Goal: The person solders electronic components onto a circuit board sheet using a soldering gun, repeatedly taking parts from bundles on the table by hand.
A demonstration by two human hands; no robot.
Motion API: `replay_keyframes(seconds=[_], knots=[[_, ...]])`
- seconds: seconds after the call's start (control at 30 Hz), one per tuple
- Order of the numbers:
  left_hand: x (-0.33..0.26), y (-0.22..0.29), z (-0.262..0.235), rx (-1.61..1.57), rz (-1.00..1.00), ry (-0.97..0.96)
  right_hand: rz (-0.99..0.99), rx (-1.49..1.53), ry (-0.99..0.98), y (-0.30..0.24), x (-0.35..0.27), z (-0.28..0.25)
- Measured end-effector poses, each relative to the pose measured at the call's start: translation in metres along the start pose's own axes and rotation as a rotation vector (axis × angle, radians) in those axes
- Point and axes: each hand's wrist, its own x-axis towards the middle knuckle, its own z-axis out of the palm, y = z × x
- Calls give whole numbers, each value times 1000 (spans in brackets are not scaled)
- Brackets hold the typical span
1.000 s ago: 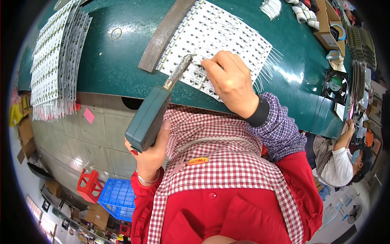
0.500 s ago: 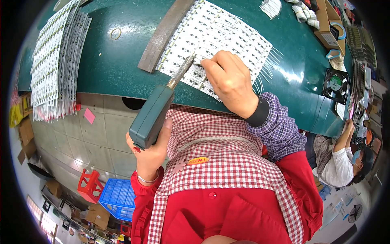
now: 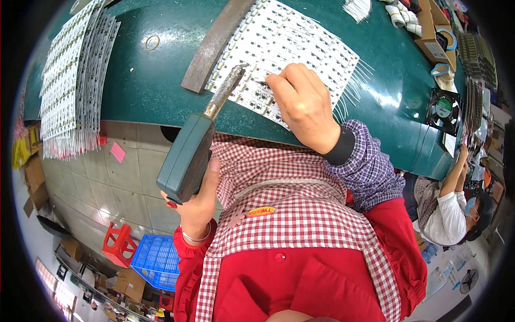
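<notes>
Two grips closed: left hand [image 3: 196, 210] on soldering gun [image 3: 185, 155], right hand [image 3: 304, 110] on a thin piece [image 3: 262, 82]

Left: wrapped round the handle end, thumb along the right flank, no gap visible. Most fingers sit behind the green housing, can't tell if one is on a trigger. Metal barrel [image 3: 225, 91] reaches over the desk [image 3: 142, 88]'s near edge; its tip is above the left part of the circuit-board panel [image 3: 257, 45]. Contact there: can't tell.

Right: thumb and forefinger pressed together at the tips, pinching. Dark end of the piece pokes out toward the gun side, too small to identify. Other fingers curled in. Hand is over the panel's near side, black cuff [image 3: 341, 149] by the desk's near edge.

Panel: white, flat, at the desk's near edge, metal bar [image 3: 217, 45] along its left side. White wires [image 3: 347, 97] stick out past its right side.

Around: stack of panels [image 3: 72, 80] at the desk's left end, overhanging the near edge. Rubber band [image 3: 153, 43] between stack and bar. Black fan [image 3: 443, 110] and cardboard box [image 3: 433, 37] along the desk's right edge, box farther back.
</notes>
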Motion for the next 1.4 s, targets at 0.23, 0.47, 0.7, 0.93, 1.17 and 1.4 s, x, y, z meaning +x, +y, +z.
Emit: replay_keyframes(seconds=[0.23, 0.47, 0.7, 0.93, 1.17, 1.4], knots=[[-2, -3, -3, 9, 7, 9, -50, -3, 44, -2, 0, -3], [-6, -3, -3, -5, -74, -14, -45, -5, 25, -1, -1, -1], [-5, -3, -2, 27, -68, -32, -40, -18, 15, -1, -1, -1], [-5, -6, -1, 58, -42, -50, -37, -6, 19, 0, -2, 0], [-5, -4, -3, 101, -16, -85, -32, -17, 6, 0, -2, -1], [-7, -3, -5, -9, -62, -13, -31, -36, -12, -1, -4, 0]])
